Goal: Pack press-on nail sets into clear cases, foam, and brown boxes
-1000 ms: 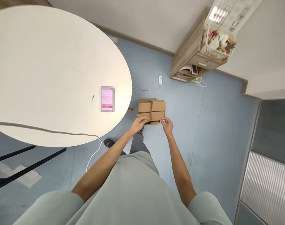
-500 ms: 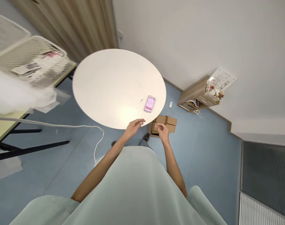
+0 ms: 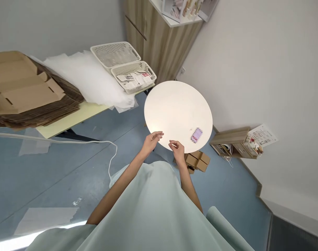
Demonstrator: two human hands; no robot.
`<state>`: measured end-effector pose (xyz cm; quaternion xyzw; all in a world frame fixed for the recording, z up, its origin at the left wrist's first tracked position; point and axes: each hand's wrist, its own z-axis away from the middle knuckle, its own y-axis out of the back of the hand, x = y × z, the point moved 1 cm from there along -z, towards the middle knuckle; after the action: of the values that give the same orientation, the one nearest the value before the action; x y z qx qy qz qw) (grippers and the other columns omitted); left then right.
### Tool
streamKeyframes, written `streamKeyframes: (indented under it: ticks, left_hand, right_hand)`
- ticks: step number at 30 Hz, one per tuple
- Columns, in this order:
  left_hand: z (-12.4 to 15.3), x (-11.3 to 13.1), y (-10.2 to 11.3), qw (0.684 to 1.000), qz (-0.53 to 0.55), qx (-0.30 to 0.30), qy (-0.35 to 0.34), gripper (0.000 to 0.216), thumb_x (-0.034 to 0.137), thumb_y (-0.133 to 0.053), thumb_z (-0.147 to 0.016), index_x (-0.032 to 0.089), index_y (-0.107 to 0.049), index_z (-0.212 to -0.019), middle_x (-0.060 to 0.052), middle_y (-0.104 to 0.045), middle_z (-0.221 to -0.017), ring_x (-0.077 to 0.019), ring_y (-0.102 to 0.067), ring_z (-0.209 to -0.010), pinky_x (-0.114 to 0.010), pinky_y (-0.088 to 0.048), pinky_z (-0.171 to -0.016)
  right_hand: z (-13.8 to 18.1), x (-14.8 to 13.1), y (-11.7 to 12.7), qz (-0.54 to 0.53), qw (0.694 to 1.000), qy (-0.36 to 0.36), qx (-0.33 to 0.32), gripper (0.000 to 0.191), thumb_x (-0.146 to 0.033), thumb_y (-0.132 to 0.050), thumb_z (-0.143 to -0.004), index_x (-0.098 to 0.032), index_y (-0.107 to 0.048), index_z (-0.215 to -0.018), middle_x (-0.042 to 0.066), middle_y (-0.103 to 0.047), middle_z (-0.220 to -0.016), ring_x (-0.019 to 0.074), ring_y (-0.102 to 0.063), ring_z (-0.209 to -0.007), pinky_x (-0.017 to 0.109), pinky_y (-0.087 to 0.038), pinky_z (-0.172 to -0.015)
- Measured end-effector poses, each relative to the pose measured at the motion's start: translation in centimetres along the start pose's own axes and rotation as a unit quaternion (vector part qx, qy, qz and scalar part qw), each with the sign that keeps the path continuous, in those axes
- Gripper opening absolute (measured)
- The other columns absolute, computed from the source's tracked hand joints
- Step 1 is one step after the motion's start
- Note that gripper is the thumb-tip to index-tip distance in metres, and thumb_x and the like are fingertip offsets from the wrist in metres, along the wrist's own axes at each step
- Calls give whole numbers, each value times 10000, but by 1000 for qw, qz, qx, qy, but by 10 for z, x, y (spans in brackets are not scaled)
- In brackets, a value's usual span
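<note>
My left hand [image 3: 151, 142] hovers at the near edge of a round white table [image 3: 174, 108], fingers stretched out and nothing in them. A short way to its right, my right hand [image 3: 177, 149] is held over the same edge, its fingers loosely bent and apart with no object visible between them. On the table's right side lies a blurred pink-purple rectangular item [image 3: 196, 135], apart from both hands.
Cardboard boxes [image 3: 198, 161] sit on the floor below the table's right edge. To the left, a yellow table [image 3: 67, 120] bears flattened cardboard [image 3: 25, 83], white sheets [image 3: 88, 78] and white baskets [image 3: 134, 91]. A white cable [image 3: 113, 157] hangs at left; a small wooden cabinet [image 3: 228, 139] stands right.
My view has swung left, bringing the cardboard stack and tall cabinet into sight. The round table now appears smaller and further right. My hands are slightly closer together, still with nothing visible in them.
</note>
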<state>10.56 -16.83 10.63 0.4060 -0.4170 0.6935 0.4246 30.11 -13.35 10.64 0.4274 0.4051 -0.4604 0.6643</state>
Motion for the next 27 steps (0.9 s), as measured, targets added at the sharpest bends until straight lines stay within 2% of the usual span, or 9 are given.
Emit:
streamKeyframes:
  ticks: [8, 16, 21, 27]
  left_hand:
    - [-35, 37, 85, 996, -3, 80, -27, 526, 571, -733, -906, 193, -758, -1271, -171, -780, -1368, -318, -740, -1233, -498, -558, -1120]
    - [-113, 85, 160, 990, -55, 124, -28, 500, 565, -709, -903, 207, -758, -1248, -151, -790, -1338, -311, -750, -1196, -483, -575, -1084]
    - [-164, 104, 195, 983, -116, 141, -7, 400, 443, -663, -930, 206, -756, -1238, -130, -761, -1400, -303, -741, -1221, -438, -582, -1062]
    - [-224, 115, 225, 967, -210, 148, 0, 387, 366, -594, -969, 208, -730, -1296, -115, -762, -1388, -299, -732, -1225, -420, -611, -1023]
  right_hand:
    - [-56, -26, -69, 2, 999, 14, -44, 304, -500, -851, -772, -234, -773, -897, 125, -829, -1179, 309, -741, -1207, 478, -593, -1071]
    - [-122, -59, -138, -19, 999, -15, -40, 301, -497, -839, -769, -234, -776, -903, 122, -835, -1173, 311, -742, -1216, 495, -574, -1109]
    - [-151, -80, -161, -22, 998, -28, -42, 249, -457, -813, -800, -240, -775, -917, 119, -820, -1245, 308, -738, -1238, 490, -573, -1118]
    - [-170, -95, -172, -13, 999, -32, -30, 257, -467, -818, -812, -240, -766, -921, 124, -819, -1235, 304, -734, -1249, 481, -576, -1114]
